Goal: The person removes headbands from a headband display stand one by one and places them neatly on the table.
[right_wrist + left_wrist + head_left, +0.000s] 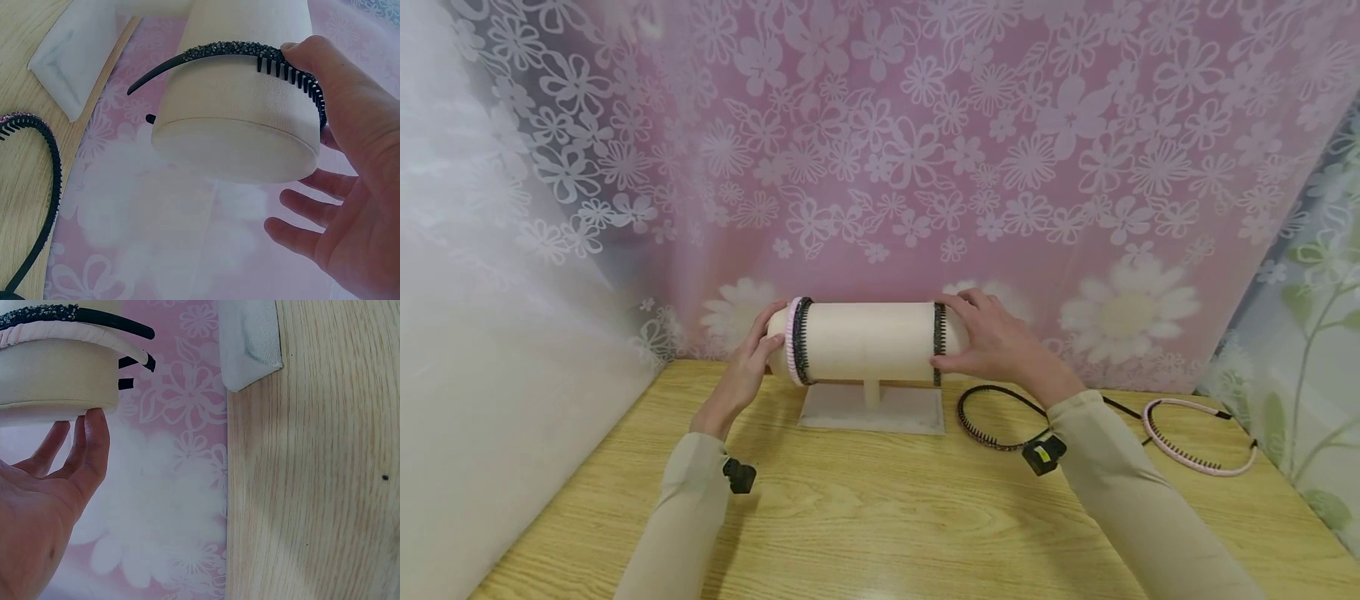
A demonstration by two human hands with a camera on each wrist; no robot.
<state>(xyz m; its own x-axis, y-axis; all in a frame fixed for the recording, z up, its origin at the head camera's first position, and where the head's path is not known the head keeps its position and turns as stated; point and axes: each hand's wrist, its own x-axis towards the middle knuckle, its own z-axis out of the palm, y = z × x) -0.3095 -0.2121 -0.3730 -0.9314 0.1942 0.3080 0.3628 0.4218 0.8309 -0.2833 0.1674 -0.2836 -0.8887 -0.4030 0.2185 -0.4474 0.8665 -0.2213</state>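
A cream cylindrical headband stand (872,342) lies horizontally on a short post over a flat base. My left hand (748,367) holds its left end, fingers against the end's edge in the left wrist view. Close to that hand, a pink headband (792,342) and a dark glittery headband (37,315) sit side by side round the cylinder. My right hand (996,337) grips a black toothed headband (234,49) at the cylinder's right end, thumb on its studded band. This headband arches over the cylinder, its tips pointing down past the side.
A black toothed headband (1000,446) lies on the wooden table (880,517) right of the stand's base (827,410). Farther right rests a pink headband (1202,464), and a dark band partly hidden by the right forearm. A floral curtain (880,167) hangs behind.
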